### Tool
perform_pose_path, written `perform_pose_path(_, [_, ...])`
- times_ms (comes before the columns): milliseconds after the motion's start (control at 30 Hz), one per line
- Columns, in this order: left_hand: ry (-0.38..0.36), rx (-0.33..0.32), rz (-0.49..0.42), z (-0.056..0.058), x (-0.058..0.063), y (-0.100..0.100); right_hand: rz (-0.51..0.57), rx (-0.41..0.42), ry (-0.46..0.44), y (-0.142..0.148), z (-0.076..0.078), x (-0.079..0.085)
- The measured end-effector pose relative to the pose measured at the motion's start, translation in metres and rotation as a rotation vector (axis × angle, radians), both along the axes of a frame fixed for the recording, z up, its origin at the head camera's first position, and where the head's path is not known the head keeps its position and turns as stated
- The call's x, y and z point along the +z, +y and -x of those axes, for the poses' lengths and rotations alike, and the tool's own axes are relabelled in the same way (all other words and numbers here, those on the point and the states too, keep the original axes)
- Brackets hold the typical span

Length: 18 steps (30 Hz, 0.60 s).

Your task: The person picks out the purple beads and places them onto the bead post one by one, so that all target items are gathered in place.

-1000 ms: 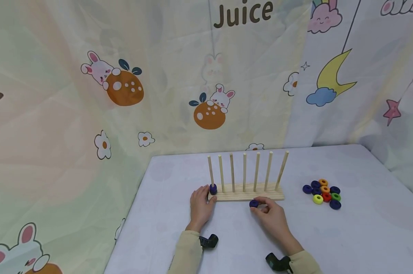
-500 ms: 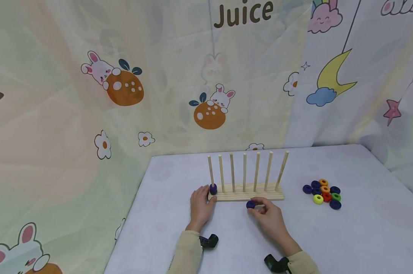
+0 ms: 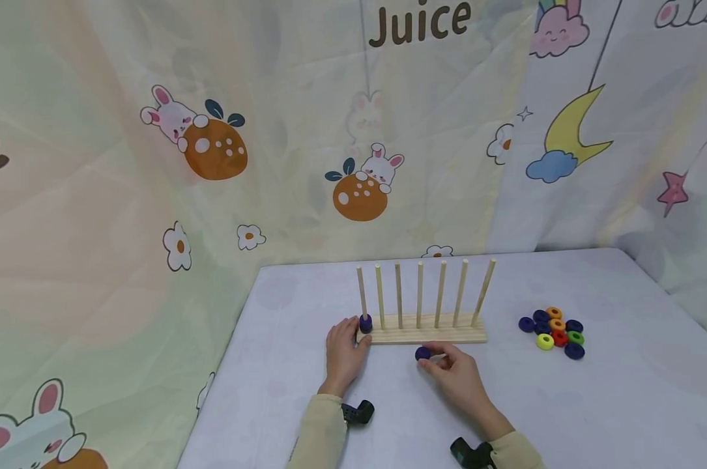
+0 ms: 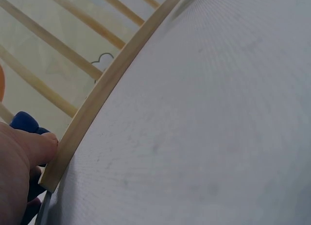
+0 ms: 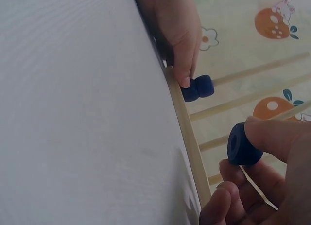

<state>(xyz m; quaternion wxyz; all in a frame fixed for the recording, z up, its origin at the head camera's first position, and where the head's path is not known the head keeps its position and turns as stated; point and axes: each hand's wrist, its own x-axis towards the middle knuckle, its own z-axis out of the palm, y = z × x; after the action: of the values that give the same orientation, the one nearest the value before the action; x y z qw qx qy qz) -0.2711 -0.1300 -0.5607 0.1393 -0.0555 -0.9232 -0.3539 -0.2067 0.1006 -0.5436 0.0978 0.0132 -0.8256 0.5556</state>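
Note:
A wooden peg rack (image 3: 423, 333) stands on the table with a row of upright pegs. Two dark blue beads (image 5: 198, 88) are stacked on its leftmost peg; the other pegs carry nothing. My left hand (image 3: 345, 355) grips the rack's left end, its thumb (image 4: 41, 146) against the base beside the lower bead. Between the thumb and fingers of my right hand (image 3: 455, 381) is another dark blue bead (image 3: 423, 353), pinched in front of the base and apart from it. The hole of this bead shows in the right wrist view.
A loose group of beads (image 3: 558, 338) in blue, orange, red, green and yellow lies on the table right of the rack. The white-covered table (image 3: 634, 404) meets a printed cloth (image 3: 294, 130) behind. Black wrist cameras (image 3: 472, 454) jut from both sleeves.
My right hand has moved a little to the left and nearer to me, carrying the blue bead along the front of the rack. My left hand keeps its hold.

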Motion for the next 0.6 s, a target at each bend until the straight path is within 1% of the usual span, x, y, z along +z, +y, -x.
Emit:
perform_pose_path(133, [-0.01,0.001,-0.008,0.0003,0.0004,-0.0005,0.003,0.014,-0.015,-0.0026,-0.0003,0.0015])
perform_pose_path(300, [-0.016,-0.005,-0.01,0.0005,0.0014,-0.0008,-0.001,0.021,-0.007,-0.0045,-0.0009,0.0025])
perform_pose_path(467, [-0.004,-0.003,-0.007,0.0004,0.0018,-0.0015,-0.017,0.013,0.014,-0.0063,-0.0007,0.0018])
perform_pose_path(600, [-0.009,-0.002,-0.006,0.0007,0.0013,-0.0015,-0.026,-0.003,0.025,-0.0087,0.0001,0.0026])
